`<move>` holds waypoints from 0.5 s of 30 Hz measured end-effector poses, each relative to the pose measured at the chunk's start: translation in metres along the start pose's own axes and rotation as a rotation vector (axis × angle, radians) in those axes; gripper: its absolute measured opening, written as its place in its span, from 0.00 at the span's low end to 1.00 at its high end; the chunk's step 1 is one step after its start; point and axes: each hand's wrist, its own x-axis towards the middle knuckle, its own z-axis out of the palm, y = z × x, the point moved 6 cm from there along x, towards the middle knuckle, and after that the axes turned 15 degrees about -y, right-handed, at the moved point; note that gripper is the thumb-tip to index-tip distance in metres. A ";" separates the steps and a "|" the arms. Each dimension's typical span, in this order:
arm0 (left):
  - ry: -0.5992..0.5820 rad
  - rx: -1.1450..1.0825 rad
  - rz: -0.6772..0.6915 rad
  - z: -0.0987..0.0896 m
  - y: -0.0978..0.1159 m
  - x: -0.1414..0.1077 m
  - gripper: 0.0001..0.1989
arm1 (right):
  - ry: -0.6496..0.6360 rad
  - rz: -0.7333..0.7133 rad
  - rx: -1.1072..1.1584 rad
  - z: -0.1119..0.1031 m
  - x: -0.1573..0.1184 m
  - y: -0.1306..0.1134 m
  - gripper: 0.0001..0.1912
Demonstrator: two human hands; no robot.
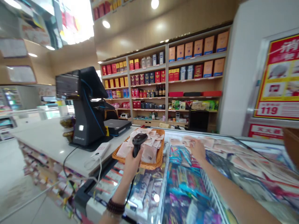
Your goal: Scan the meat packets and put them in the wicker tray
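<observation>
My left hand [134, 160] is wrapped round the handle of a black barcode scanner [139, 139], held above a wicker basket [160, 155] of pale, flat packets [149, 151]. The basket rests on the glass top of a freezer. To the right, my right hand [198, 148] reaches over the freezer, its fingertips at pale packets [186, 141] lying near the back edge. Whether the fingers grip one of them is too small to tell. More such packets [247, 165] spread out to the right of that hand.
Wrapped ice creams [184, 180] fill the freezer below my hands. At the left, a counter [51, 133] bears a black cash register terminal [86, 124] and a white device [100, 151] with cables. Shelves of boxed goods [148, 77] line the back wall.
</observation>
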 end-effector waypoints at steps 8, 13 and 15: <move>-0.284 -0.166 0.031 0.124 0.025 0.012 0.28 | 0.076 0.237 -0.210 -0.097 -0.028 0.097 0.20; -0.411 -0.293 -0.048 0.191 0.019 0.013 0.32 | 0.022 0.333 -0.274 -0.107 -0.025 0.114 0.21; -0.405 -0.301 -0.062 0.205 0.009 0.012 0.32 | 0.001 0.348 -0.279 -0.105 -0.017 0.116 0.18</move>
